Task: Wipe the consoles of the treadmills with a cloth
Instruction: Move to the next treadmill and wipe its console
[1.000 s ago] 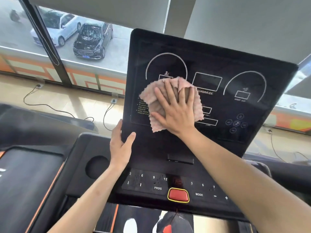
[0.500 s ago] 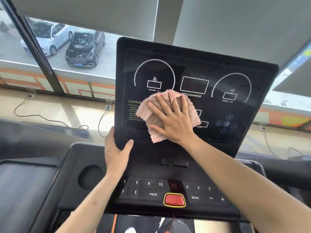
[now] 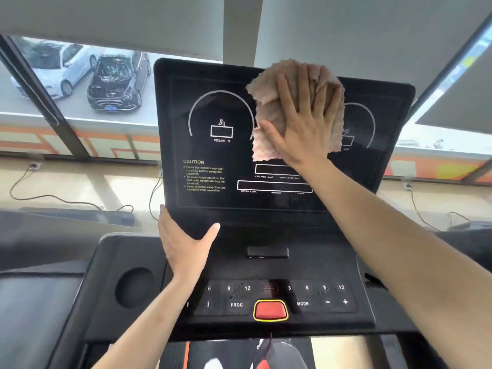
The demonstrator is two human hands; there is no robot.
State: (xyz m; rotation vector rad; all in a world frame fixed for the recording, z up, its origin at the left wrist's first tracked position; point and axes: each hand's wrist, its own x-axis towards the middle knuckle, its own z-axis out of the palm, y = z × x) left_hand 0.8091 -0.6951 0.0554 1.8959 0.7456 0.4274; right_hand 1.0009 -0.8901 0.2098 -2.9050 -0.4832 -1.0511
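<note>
Mid-wipe, our right hand (image 3: 306, 129), fingers spread, pressed the cloth (image 3: 269, 110) high on the console (image 3: 213, 203) (left hand (image 3: 183, 246) gripping its corner); we judged the right side next

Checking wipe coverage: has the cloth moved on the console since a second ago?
Yes. The cloth went up and right across the console, from beside the CAUTION text to the top edge.

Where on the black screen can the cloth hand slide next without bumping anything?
Free: the screen left of the cloth, around the INCLINE dial and CAUTION text. Crowded: the lower left corner, gripped by the left hand.
</note>
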